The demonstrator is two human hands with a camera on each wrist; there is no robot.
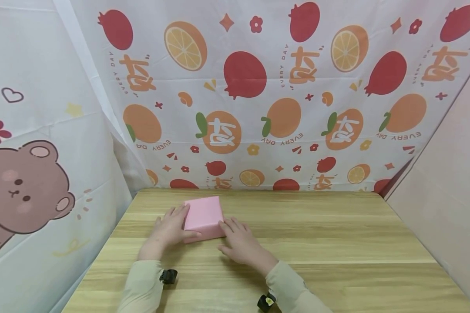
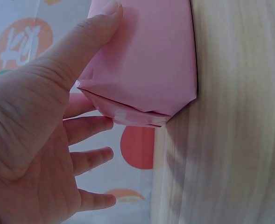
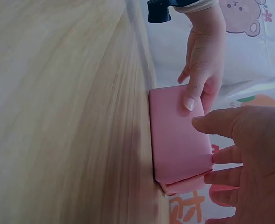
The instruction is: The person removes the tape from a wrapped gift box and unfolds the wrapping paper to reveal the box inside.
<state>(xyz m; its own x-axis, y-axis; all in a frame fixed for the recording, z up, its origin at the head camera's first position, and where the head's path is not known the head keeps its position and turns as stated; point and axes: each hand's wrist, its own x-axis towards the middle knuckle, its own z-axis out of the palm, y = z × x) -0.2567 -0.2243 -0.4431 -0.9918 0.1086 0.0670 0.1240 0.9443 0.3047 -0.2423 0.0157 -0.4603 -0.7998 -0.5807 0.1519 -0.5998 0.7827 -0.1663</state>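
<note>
A box wrapped in pink paper [image 1: 203, 215] lies on the wooden table, left of the middle. Folded paper closes its end in the left wrist view. My left hand [image 1: 171, 228] holds the box's left end, thumb across the front face and index finger at the far side; its other fingers are spread. At the right end, my right hand [image 1: 243, 243] touches the edge with its fingertips, the fingers fairly straight. In the right wrist view, the right thumb [image 3: 216, 122] is stretched out over the box's near side, and whether it touches cannot be told.
The light wooden table [image 1: 317, 243] stretches away to the right. Behind it hangs a white fruit-print cloth [image 1: 243, 121]; a bear-print cloth [image 1: 43, 108] hangs on the left. Pale cloth [image 1: 450, 191] borders the right side. Dark straps [image 1: 168, 276] sit at both wrists.
</note>
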